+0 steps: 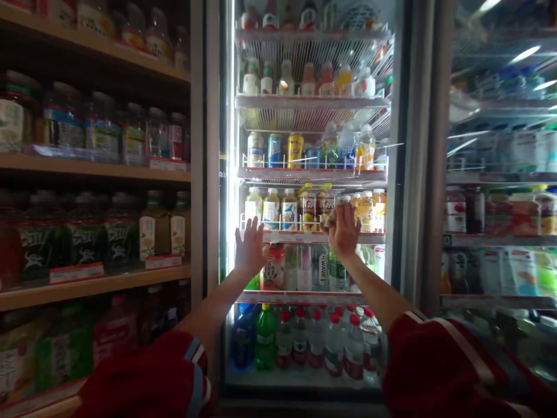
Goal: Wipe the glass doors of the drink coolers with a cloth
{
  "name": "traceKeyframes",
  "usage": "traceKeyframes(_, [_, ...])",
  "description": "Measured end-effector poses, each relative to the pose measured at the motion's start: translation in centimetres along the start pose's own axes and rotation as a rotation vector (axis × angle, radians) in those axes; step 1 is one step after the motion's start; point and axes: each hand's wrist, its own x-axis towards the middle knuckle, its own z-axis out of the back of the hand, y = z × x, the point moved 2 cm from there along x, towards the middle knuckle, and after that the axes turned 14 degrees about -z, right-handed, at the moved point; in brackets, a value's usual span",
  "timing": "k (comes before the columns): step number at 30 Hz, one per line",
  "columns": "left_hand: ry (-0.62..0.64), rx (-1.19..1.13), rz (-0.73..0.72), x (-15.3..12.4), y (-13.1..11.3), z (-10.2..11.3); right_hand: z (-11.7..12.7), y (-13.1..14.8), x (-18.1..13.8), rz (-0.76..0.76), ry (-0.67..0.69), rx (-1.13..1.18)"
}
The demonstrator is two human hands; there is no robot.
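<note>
In front of me stands a lit drinks fridge with a glass door [300, 386]. My left hand [251, 249] is raised with its fingers spread and its palm toward the glass, in front of the shelf of small bottles. It holds nothing. To the right, my right hand [345, 235] presses a crumpled light-coloured cloth [329, 220] against the glass, its fingers over the cloth. Behind the glass, near that hand, are brown bottles with yellow caps [308, 207] and orange juice bottles [366, 207].
Wooden shelves [96, 166] with several bottles run along the left. Another glass-fronted cooler [496, 238] stands on the right, behind a metal frame [435, 174]. Red-capped bottles [334, 342] and a green bottle [265, 337] stand at the fridge bottom.
</note>
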Motion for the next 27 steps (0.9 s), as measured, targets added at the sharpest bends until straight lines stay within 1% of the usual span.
traceKeyframes(3, [0.008,-0.002,0.006,-0.4,0.4,0.4,-0.7,4.0,-1.2,0.25,0.148,-0.029])
traceKeyframes(5, [0.037,-0.003,0.018,-0.7,0.8,0.8,-1.0,6.1,-2.0,0.399,0.256,-0.044])
traceKeyframes(6, [0.052,-0.002,0.026,-0.8,1.1,1.1,-1.1,6.8,-2.2,0.446,0.293,-0.044])
traceKeyframes(7, [0.064,0.0,0.038,-0.9,1.4,1.3,-1.2,7.2,-2.3,0.457,0.31,-0.041])
traceKeyframes(8, [0.073,0.002,0.05,-1.1,1.8,1.6,-1.3,7.4,-2.1,0.429,0.305,-0.039])
traceKeyframes(12, [0.085,0.017,0.091,-1.8,3.7,2.1,-1.7,8.1,-0.9,0.141,0.185,-0.034])
traceKeyframes(13, [0.085,0.02,0.099,-1.9,4.1,2.1,-1.9,8.6,-1.0,0.123,0.178,-0.028])
traceKeyframes(14, [0.085,0.023,0.105,-2.0,4.4,2.1,-2.2,9.4,-1.3,0.149,0.191,-0.019])
traceKeyframes(15, [0.086,0.026,0.109,-2.1,4.6,2.1,-2.4,10.3,-1.8,0.207,0.22,-0.009])
traceKeyframes(19, [0.101,0.035,0.104,-2.5,5.1,2.2,-2.9,13.9,-4.5,0.516,0.37,0.037])
traceKeyframes(21, [0.12,0.039,0.109,-2.9,5.6,2.4,-3.1,15.1,-4.9,0.59,0.405,0.061])
traceKeyframes(22, [0.132,0.042,0.117,-3.1,5.9,2.5,-3.2,15.6,-4.8,0.575,0.401,0.072])
traceKeyframes(26, [0.151,0.061,0.149,-3.7,7.3,3.1,-4.1,17.6,-3.2,0.308,0.303,0.102])
traceKeyframes(27, [0.145,0.069,0.157,-3.8,7.6,3.2,-4.3,18.3,-3.2,0.289,0.301,0.108])
